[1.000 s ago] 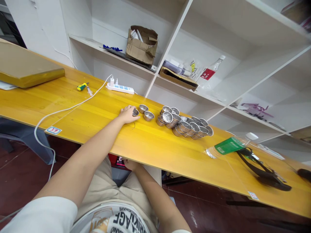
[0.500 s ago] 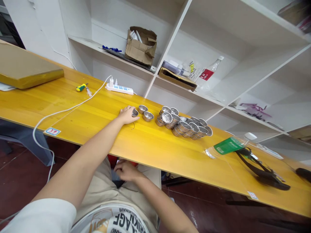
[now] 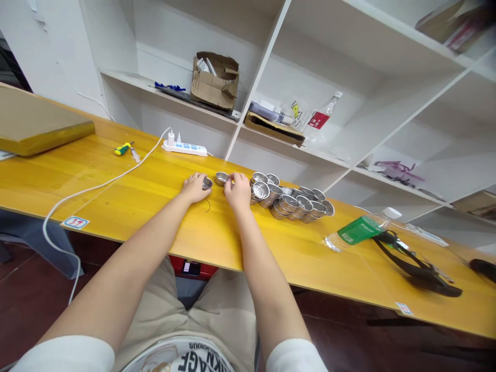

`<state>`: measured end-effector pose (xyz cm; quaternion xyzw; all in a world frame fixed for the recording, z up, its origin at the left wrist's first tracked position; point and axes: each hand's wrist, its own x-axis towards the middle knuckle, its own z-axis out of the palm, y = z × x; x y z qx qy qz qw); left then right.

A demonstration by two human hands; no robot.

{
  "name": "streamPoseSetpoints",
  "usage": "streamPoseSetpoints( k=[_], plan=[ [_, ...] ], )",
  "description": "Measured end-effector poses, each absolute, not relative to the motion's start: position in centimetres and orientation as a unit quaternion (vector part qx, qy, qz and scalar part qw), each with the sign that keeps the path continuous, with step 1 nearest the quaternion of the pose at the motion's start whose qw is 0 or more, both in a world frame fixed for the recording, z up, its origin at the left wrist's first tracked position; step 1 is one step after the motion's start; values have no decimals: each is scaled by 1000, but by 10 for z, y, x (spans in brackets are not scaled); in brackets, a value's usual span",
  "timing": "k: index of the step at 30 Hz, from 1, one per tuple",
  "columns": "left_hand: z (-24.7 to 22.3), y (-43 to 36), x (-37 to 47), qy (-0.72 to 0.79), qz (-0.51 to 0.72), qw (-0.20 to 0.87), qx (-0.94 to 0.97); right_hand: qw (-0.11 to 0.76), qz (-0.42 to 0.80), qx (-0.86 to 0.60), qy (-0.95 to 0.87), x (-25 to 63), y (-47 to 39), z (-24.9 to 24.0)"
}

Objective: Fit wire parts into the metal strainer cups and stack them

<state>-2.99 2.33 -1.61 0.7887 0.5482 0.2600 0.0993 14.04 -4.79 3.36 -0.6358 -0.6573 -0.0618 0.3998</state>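
On the yellow wooden table my left hand (image 3: 195, 188) is closed around the side of a small perforated metal cup (image 3: 207, 183), whose open top shows past the fingers. My right hand (image 3: 238, 192) rests just to the right, its fingers curled round another such cup that they almost wholly cover. Between and slightly behind the two hands stands a third metal cup (image 3: 221, 179), open side up. To the right of my right hand is a cluster of several perforated metal cups (image 3: 289, 203), some stacked on others. A thin dark strand (image 3: 208, 206) lies in front of my left hand.
A white power strip (image 3: 185, 148) with a trailing cable lies at the back. A yellow-green screwdriver (image 3: 123, 149) and a flat brown box (image 3: 42, 121) are on the left. To the right lie a green-labelled bottle (image 3: 358, 230) and a black strap (image 3: 418, 268). Shelves (image 3: 271, 67) rise behind.
My right hand has risen from my lap onto the table and closed over the cup right of my left hand. My left hand stays at its cup. The view has shifted slightly.
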Motion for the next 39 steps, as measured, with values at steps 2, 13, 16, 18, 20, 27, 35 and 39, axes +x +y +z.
streamPoseSetpoints(
  k=[2,13,16,18,20,27,35,39],
  plan=[
    [-17,24,-30,553,263,93,785,346,-91,-665,-656,152,-41,10],
    [-11,16,-29,542,272,33,794,381,-52,-719,-578,163,-24,-11],
    [-3,4,-19,488,278,8,827,425,-22,-707,-565,164,-23,-12],
    [0,-5,-11,437,276,6,856,437,18,-697,-568,162,-23,-11],
    [1,-13,-4,398,270,11,877,450,74,-681,-573,158,-22,-8],
    [-2,-8,1,407,314,25,857,550,254,-573,-552,139,-25,6],
    [-4,2,1,357,316,23,879,568,438,-538,-443,128,-40,19],
    [-9,4,4,291,335,-5,896,572,516,-511,-380,127,-44,21]
  ],
)
